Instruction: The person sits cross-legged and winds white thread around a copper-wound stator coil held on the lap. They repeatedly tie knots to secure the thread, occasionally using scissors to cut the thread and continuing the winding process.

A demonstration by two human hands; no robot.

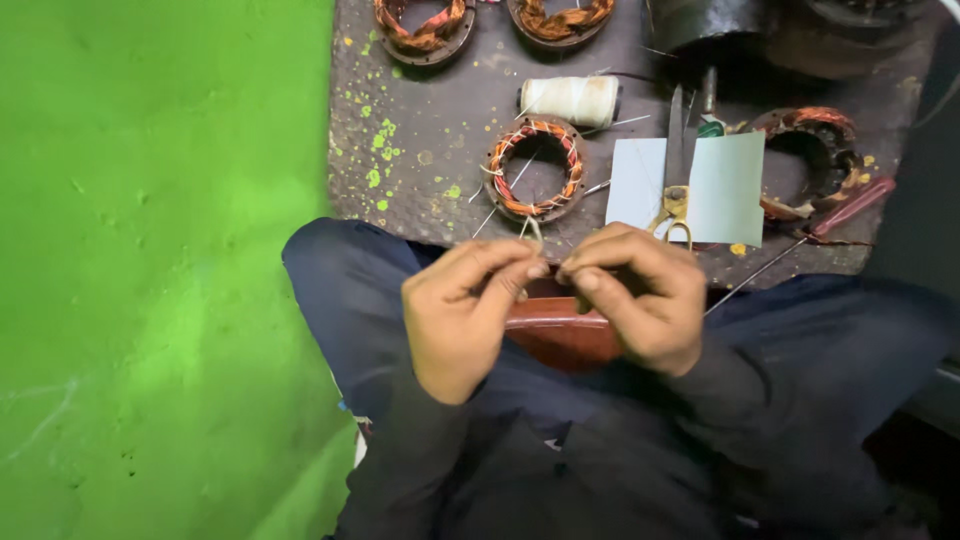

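Both hands meet over the lap: the left hand [462, 312] and the right hand [640, 295] each pinch a thin pale thread [535, 228] between thumb and forefinger, above a reddish-brown rounded block [560, 330]. Risk — the thread could slip or snap if pulled unevenly. Count: four copper-wound stator rings, the nearest [536, 168] just ahead; one white thread spool [572, 100]; one pair of scissors [677, 165]; one red-handled screwdriver [845, 208].
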